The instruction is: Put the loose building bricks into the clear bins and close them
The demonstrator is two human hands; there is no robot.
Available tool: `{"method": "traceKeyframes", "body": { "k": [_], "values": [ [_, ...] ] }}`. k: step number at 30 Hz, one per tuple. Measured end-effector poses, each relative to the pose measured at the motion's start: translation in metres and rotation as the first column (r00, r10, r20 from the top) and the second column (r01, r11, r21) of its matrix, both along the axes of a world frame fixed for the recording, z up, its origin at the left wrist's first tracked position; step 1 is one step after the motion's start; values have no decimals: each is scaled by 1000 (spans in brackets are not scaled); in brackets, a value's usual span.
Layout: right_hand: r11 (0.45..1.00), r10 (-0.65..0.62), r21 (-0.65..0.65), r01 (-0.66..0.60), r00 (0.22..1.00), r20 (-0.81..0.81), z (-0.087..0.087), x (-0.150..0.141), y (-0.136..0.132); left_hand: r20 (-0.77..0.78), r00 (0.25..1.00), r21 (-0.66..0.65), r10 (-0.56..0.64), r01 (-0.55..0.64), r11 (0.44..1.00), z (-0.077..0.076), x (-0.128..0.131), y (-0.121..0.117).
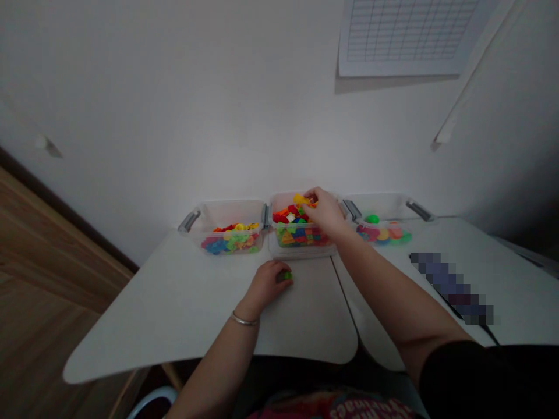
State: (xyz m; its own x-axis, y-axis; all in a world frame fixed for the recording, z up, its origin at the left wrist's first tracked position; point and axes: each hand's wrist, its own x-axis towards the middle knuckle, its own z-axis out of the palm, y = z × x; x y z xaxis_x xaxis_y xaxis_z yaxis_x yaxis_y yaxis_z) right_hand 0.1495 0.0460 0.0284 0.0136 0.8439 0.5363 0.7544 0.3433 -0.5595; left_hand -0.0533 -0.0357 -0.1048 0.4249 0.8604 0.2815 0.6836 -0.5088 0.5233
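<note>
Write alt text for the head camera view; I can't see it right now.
A person's right hand reaches into the middle of three clear plastic bins, its fingers at a yellow piece among colourful toy bricks. The left hand rests on a white table, with a small green piece at its fingertips.

A flat white plaster wall (pixel 174 105) fills twelve o'clock, with a white grid-ruled paper chart (pixel 408 35) on it at one o'clock. Brown wood-grain flooring (pixel 48 262) lies at nine o'clock, beyond rounded white tabletops (pixel 174 314) at six o'clock. The light is dim.
</note>
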Motion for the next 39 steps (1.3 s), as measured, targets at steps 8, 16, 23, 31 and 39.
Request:
{"method": "traceKeyframes", "body": {
  "k": [8, 16, 23, 31, 39],
  "values": [
    [982, -137, -99, 163, 964, 227, -4, -8, 36, -52, 998, -49, 34, -36, 998, 2, -1, -2],
    [986, -6, 168, -13, 994, 112, -11, -4, 34, 16, 1000, 35, 24, -25, 999, -3, -2, 1],
    [876, 141, 472, -97, 988, -58, -19, -6, -1, 47, 998, 60, 51, -54, 997, -1, -3, 2],
    [919, 390, 86, -385, 919, -52, -96, -19, -83, 81, 991, 12, 104, -105, 994, 1, 1, 0],
    [886, 366, -189, -424, 888, -277, -144, -25, -97, 83, 993, 9, 83, -84, 996, 3, 2, 0]
  ]
}}
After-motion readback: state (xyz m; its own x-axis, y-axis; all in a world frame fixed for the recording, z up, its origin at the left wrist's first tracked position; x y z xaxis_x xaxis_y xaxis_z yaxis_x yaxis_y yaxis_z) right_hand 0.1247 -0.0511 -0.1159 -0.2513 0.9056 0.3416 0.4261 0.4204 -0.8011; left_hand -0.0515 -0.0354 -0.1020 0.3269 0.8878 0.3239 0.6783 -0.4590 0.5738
